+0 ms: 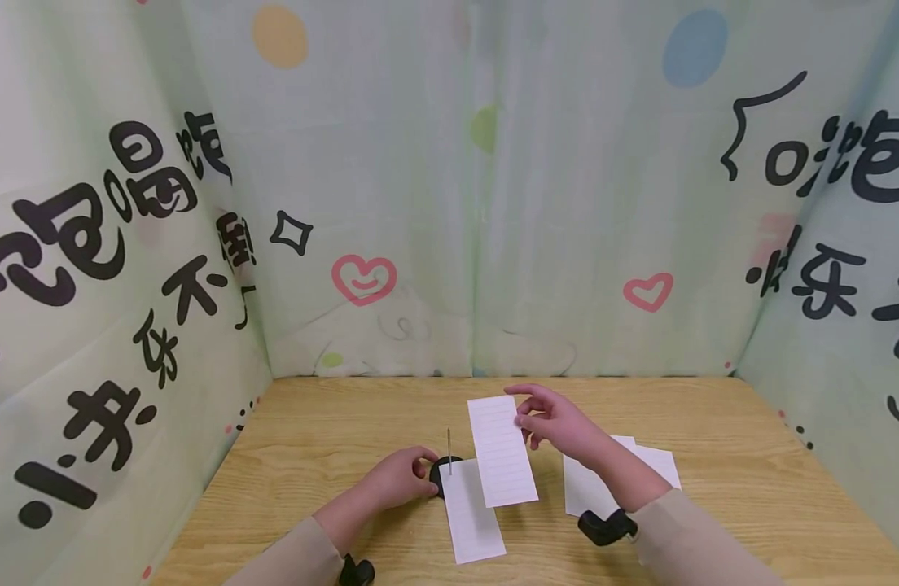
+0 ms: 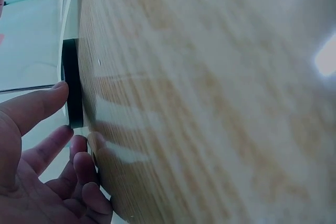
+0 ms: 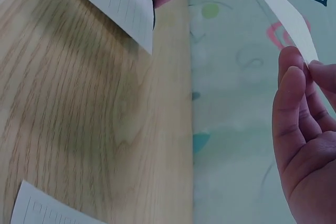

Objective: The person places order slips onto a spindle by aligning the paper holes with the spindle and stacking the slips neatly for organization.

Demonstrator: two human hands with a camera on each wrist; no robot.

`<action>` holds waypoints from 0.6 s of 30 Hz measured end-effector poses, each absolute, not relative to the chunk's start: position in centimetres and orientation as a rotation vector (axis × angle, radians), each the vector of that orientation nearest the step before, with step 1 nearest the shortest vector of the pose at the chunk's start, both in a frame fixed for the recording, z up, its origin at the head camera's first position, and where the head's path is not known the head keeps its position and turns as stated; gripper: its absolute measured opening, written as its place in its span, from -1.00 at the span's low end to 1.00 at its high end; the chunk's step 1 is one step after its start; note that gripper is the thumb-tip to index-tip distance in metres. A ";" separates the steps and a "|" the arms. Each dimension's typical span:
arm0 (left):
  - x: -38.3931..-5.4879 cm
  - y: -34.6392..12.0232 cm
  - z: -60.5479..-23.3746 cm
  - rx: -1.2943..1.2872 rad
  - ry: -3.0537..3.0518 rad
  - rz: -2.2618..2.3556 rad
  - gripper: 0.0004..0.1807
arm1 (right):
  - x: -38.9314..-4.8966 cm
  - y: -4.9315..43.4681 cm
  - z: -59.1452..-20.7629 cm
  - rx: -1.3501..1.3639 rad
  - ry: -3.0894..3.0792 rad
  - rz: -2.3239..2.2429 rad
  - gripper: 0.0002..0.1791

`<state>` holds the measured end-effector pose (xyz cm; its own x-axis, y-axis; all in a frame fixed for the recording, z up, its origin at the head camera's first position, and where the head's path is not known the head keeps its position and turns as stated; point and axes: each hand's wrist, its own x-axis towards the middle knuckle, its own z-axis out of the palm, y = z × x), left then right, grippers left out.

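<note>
A bill spike stands on the table, with a round black base (image 2: pixel 75 77) and an upright thin metal rod (image 1: pixel 449 446). My left hand (image 1: pixel 396 478) holds the base at its left side, thumb and forefinger against its edge. One lined paper slip (image 1: pixel 473 525) is pierced near its top by the rod and lies low over the base, hiding part of it. To the right and higher, my right hand (image 1: pixel 559 419) pinches a second lined slip (image 1: pixel 502 452) by its right edge between thumb and fingers. In the head view this slip overlaps the lower one.
More white paper slips (image 1: pixel 585 488) lie on the wooden table (image 1: pixel 332 415) at the right, partly beneath my right forearm. A printed curtain (image 1: pixel 391 203) encloses the table at the back and both sides. Black wrist bands (image 1: pixel 603 529) sit at my sleeves.
</note>
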<state>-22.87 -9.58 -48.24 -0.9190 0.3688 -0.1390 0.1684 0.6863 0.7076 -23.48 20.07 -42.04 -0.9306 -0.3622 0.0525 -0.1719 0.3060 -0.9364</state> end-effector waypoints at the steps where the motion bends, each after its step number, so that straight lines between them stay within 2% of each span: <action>1: -22.9 -9.6 -48.2 0.422 2.629 1.061 -0.55 | -23.5 19.9 -42.0 -0.501 2.396 -1.685 -0.48; 18: -23.0 -9.8 -48.4 0.390 2.625 1.066 -0.54 | -23.6 17.7 -42.1 -0.543 2.343 -1.687 -0.50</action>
